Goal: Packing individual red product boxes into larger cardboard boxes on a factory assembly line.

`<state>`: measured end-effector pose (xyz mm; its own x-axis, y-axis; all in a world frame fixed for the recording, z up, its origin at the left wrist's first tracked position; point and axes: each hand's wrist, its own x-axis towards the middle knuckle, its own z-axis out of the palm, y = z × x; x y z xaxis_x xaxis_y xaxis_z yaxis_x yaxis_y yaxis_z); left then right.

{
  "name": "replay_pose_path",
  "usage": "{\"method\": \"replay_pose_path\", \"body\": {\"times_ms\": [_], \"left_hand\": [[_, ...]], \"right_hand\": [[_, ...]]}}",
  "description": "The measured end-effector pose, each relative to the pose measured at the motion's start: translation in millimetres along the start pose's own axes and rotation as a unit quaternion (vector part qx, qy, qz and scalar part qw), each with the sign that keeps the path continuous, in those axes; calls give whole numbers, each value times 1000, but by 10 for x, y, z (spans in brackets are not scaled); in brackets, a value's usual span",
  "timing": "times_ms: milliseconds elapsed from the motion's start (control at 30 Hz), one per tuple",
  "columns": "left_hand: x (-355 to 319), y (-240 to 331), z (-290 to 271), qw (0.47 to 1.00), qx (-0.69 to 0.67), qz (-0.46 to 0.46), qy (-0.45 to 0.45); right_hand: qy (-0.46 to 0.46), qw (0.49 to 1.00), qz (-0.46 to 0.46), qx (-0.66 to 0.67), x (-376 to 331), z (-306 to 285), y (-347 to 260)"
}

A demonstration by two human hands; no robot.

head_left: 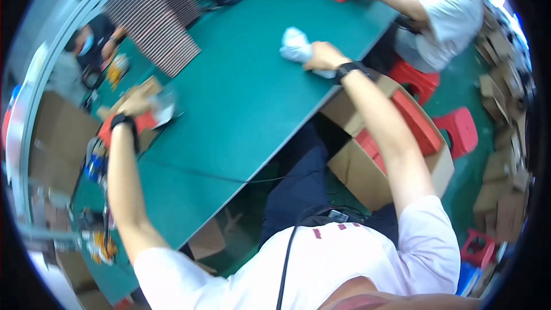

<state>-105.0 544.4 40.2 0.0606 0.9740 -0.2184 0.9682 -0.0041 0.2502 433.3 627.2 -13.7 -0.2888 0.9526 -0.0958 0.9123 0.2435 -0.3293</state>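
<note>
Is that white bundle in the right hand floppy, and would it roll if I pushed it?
The white bundle is probably floppy, because it looks bunched up in the right hand. It's likely light, since one hand seems enough to hold it. Its lumpy, uneven shape might stop it rolling.

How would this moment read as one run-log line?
left hand: blurred, at red item, grip unclear | right hand: holds white bundle at green table | nearby: open carton with red boxes

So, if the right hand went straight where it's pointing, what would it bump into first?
The white bundle, already in the grip of the right hand. Past that, probably just green table beneath, though depth is hard to judge.
</note>
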Motion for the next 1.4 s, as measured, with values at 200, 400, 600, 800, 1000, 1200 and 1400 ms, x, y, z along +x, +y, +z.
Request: {"method": "replay_pose_path", "body": {"times_ms": [200,400,600,800,1000,1200,1400], "left_hand": [[-7,794,-14,983,135,-124,10],[-398,1131,-109,954,-54,146,255],[-470,2798,369,936,5,292,196],[-91,3141,1085,966,137,188,111],[-1034,3685,1201,685,-685,180,-174],[-1074,3752,1447,484,-855,118,-144],[-1034,3316,1370,637,-746,172,-92]], "right_hand": [[-12,947,-71,314,-576,37,158],[2,761,-6,649,-1488,10,355],[27,564,17,825,-1782,-58,186],[115,649,-7,752,-2079,-152,-108],[322,838,-40,439,-2184,-98,-644],[298,931,-134,165,-2283,105,-987],[-128,718,55,682,-2595,38,-501]]}}
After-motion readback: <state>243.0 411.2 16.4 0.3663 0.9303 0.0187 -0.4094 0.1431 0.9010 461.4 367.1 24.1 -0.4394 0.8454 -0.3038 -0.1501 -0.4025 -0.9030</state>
